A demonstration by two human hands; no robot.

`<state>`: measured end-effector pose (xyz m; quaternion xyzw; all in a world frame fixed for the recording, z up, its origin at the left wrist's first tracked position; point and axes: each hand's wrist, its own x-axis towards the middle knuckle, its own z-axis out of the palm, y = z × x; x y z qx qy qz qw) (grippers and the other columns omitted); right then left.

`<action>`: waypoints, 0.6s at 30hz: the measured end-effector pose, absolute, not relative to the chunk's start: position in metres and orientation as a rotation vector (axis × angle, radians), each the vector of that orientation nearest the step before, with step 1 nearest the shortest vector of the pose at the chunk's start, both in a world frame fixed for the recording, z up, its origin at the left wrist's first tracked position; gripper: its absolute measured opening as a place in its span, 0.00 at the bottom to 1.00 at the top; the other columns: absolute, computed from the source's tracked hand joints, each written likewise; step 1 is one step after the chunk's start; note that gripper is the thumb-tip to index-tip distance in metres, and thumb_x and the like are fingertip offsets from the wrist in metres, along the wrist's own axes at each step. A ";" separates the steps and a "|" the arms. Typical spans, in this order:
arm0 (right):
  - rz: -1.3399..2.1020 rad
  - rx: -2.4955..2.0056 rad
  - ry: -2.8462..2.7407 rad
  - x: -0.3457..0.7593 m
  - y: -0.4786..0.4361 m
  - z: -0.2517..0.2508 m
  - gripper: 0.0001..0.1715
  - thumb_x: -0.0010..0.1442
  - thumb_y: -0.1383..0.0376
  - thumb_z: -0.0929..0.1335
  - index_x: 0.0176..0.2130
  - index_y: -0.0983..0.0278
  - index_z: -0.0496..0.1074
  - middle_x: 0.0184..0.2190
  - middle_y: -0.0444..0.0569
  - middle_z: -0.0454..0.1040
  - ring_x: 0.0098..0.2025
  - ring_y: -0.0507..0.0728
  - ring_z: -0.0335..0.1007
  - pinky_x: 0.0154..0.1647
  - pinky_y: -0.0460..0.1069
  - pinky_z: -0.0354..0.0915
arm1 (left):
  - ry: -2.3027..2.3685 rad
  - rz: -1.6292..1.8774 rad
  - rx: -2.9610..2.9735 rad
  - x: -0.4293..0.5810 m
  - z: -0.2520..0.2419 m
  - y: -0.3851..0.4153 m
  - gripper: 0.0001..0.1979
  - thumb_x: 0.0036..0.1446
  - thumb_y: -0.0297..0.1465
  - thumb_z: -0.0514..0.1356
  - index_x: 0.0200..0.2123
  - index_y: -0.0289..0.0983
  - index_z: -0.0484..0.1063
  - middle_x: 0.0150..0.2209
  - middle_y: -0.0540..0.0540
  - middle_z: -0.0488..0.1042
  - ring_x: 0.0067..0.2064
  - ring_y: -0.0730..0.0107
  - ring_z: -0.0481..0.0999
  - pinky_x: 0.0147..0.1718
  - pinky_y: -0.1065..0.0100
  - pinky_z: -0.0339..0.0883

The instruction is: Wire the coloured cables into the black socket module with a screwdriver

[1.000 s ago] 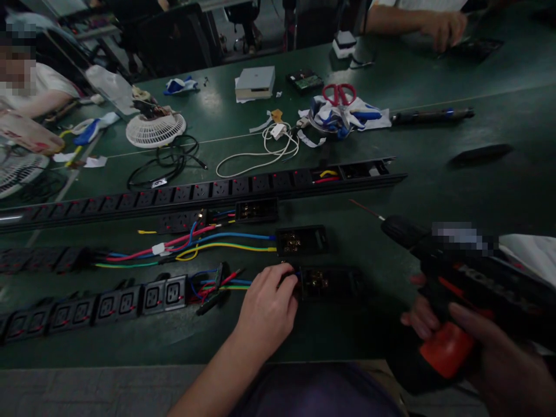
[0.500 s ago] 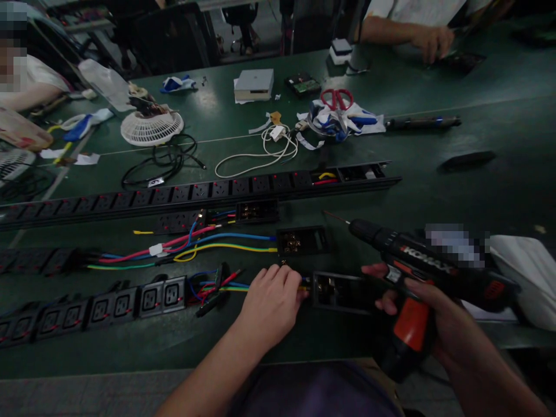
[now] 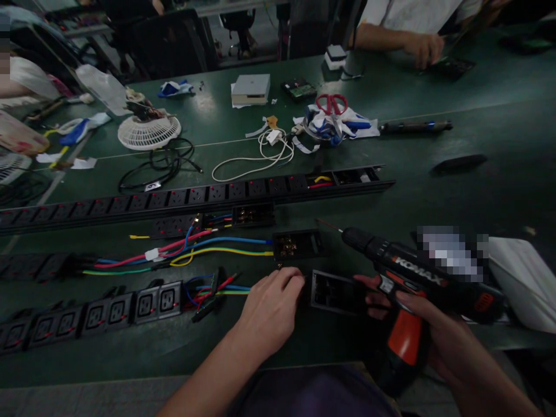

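Note:
My left hand (image 3: 271, 307) is closed over the ends of blue and yellow-green wires (image 3: 237, 289); its fingertips and the wire ends are hidden. These wires run from a black power strip (image 3: 104, 315) with a small circuit board at its end. In my right hand (image 3: 447, 339) is an orange and black cordless drill (image 3: 417, 275), its long thin bit pointing left above the table. Between the hands lies a black plastic housing (image 3: 313, 289), dark inside. Fingers of the right hand reach to its right end, touching it or very close.
Farther up lie another wired housing (image 3: 319, 243), a shorter socket piece (image 3: 174, 226) and a long power strip (image 3: 195, 197). Behind them are a white cable (image 3: 238, 174), red-handled scissors (image 3: 332, 104) and a white fan grille (image 3: 147, 136). A co-worker's hand (image 3: 423, 51) works at the back right.
Brass terminals and wire ends seen in the near housing earlier no longer show there. My left hand has turned slightly beside it. The drill stays in my right hand; the view has shifted slightly.

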<state>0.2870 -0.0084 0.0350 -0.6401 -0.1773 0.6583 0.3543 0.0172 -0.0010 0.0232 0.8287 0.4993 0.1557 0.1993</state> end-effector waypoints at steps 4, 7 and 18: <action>1.706 -1.754 -0.358 0.285 -0.013 0.035 0.67 0.27 0.50 0.80 0.60 0.69 0.59 0.57 0.61 0.59 0.52 0.66 0.66 0.45 0.54 0.74 | 1.364 0.475 2.239 0.019 0.028 0.000 0.10 0.64 0.22 0.51 0.46 0.39 0.65 0.52 0.45 0.73 0.50 0.61 0.74 0.51 0.57 0.70; 1.721 -1.805 -0.364 0.289 -0.020 0.028 0.67 0.26 0.52 0.81 0.61 0.66 0.58 0.57 0.58 0.60 0.54 0.64 0.65 0.48 0.52 0.74 | 1.354 0.438 2.187 0.017 0.032 0.001 0.07 0.66 0.25 0.52 0.44 0.40 0.66 0.48 0.46 0.75 0.46 0.62 0.75 0.48 0.58 0.70; 1.788 -1.747 -0.387 0.280 -0.020 0.034 0.68 0.27 0.52 0.81 0.61 0.66 0.55 0.57 0.57 0.60 0.57 0.63 0.64 0.48 0.46 0.74 | 1.233 0.383 1.883 0.008 0.044 0.008 0.04 0.66 0.28 0.55 0.37 0.42 0.65 0.38 0.53 0.73 0.39 0.69 0.74 0.39 0.68 0.64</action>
